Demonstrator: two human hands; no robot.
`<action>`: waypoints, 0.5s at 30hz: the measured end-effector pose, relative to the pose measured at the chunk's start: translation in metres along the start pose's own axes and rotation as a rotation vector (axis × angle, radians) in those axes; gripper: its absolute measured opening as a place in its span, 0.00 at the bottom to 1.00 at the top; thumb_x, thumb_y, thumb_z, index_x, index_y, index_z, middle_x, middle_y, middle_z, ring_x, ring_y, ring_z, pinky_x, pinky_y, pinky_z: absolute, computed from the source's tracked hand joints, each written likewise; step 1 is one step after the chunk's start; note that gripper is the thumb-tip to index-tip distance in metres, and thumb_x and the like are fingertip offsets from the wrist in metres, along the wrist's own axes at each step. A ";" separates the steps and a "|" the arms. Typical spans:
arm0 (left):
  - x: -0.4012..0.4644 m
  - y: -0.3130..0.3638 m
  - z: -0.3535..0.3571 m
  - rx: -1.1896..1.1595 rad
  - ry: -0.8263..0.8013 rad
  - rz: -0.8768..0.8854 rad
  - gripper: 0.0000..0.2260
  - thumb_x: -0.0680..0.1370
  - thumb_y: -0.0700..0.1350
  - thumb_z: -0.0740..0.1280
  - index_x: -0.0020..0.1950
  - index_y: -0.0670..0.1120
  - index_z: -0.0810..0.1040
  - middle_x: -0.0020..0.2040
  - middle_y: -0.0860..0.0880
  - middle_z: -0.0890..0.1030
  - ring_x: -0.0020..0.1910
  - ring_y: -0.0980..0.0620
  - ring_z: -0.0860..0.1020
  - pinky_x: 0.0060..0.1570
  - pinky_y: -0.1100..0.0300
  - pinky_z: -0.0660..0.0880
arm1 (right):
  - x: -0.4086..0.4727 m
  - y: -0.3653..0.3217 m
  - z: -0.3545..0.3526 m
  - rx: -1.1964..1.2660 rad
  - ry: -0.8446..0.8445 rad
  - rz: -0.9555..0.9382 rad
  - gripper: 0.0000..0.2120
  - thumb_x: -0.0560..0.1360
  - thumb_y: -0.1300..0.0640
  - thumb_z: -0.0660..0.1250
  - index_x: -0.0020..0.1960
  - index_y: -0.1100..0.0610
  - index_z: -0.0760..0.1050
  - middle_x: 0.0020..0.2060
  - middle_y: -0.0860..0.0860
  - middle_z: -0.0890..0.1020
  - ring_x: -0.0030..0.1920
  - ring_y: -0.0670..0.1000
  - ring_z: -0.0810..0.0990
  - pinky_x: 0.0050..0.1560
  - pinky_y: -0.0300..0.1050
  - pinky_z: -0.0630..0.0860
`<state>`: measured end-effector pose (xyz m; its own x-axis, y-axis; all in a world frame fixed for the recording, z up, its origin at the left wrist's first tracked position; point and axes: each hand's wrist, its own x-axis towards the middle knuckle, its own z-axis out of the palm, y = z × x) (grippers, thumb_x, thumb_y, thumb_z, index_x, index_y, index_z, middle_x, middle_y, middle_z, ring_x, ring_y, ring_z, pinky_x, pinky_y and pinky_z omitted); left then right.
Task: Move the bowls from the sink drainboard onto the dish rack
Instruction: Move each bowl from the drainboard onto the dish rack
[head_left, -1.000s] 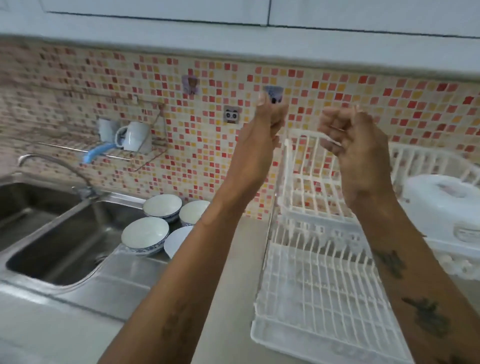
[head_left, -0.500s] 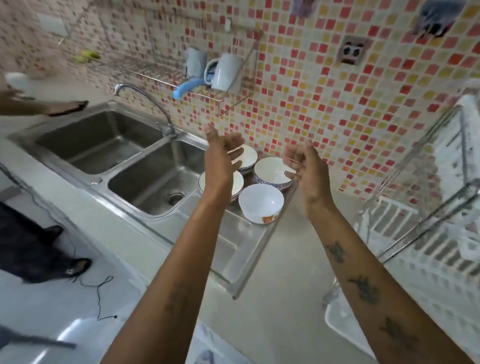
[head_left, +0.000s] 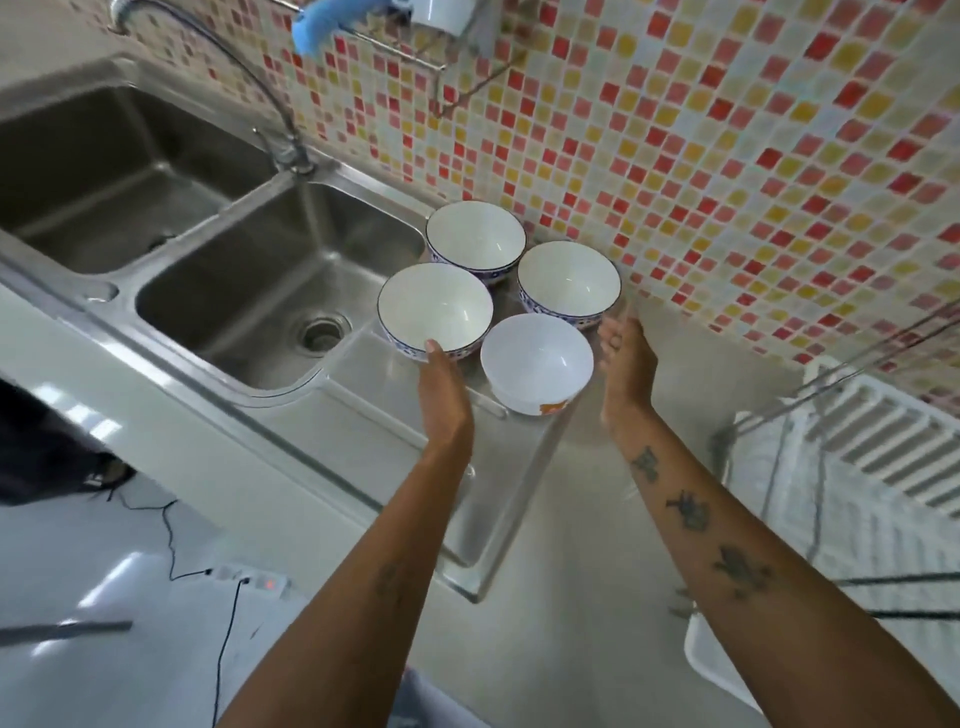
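Several bowls stand upright on the steel drainboard (head_left: 395, 436). Three have blue patterned rims: the back one (head_left: 475, 239), the left one (head_left: 435, 307) and the right one (head_left: 569, 283). A plain white bowl (head_left: 536, 361) with an orange mark sits nearest me. My left hand (head_left: 444, 400) is open just left of the white bowl, its fingertips at the left bowl's near rim. On the white bowl's right side my right hand (head_left: 626, 371) is open and blurred, not touching it. The white dish rack (head_left: 852, 467) is at the right edge.
A double steel sink (head_left: 249, 280) with a curved tap (head_left: 270, 98) lies left of the bowls. The mosaic tile wall (head_left: 727, 156) rises right behind them. A wall shelf with a white mug (head_left: 441, 13) hangs above. Cables and a power strip (head_left: 249, 579) lie on the floor.
The view has tilted down and closer to the bowls. Both hands have dropped from above the bowls to either side of the plain white bowl.
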<state>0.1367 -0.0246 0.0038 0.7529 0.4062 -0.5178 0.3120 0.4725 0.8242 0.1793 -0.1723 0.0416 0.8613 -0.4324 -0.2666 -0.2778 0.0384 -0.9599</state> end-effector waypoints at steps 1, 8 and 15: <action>0.005 -0.008 0.004 0.001 0.012 -0.025 0.36 0.74 0.68 0.53 0.63 0.39 0.77 0.64 0.38 0.78 0.65 0.36 0.75 0.67 0.41 0.68 | 0.003 0.003 0.001 -0.002 0.002 0.013 0.19 0.78 0.48 0.56 0.58 0.59 0.77 0.59 0.56 0.80 0.59 0.53 0.78 0.53 0.44 0.72; 0.015 -0.032 0.040 0.094 0.014 -0.049 0.33 0.71 0.69 0.51 0.63 0.50 0.77 0.61 0.47 0.80 0.59 0.42 0.78 0.63 0.42 0.74 | 0.025 0.025 0.013 -0.057 0.015 0.133 0.13 0.76 0.51 0.59 0.52 0.58 0.77 0.51 0.54 0.80 0.50 0.53 0.77 0.38 0.42 0.72; 0.011 -0.036 0.054 0.084 0.002 0.019 0.19 0.83 0.51 0.54 0.72 0.47 0.67 0.68 0.47 0.74 0.61 0.49 0.73 0.58 0.59 0.68 | 0.033 0.034 0.020 -0.082 -0.031 0.202 0.15 0.80 0.52 0.57 0.59 0.59 0.75 0.51 0.54 0.77 0.51 0.54 0.75 0.43 0.44 0.74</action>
<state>0.1654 -0.0794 -0.0189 0.7579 0.4159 -0.5025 0.3452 0.3980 0.8500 0.2067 -0.1668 -0.0012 0.7971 -0.3953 -0.4564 -0.4785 0.0476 -0.8768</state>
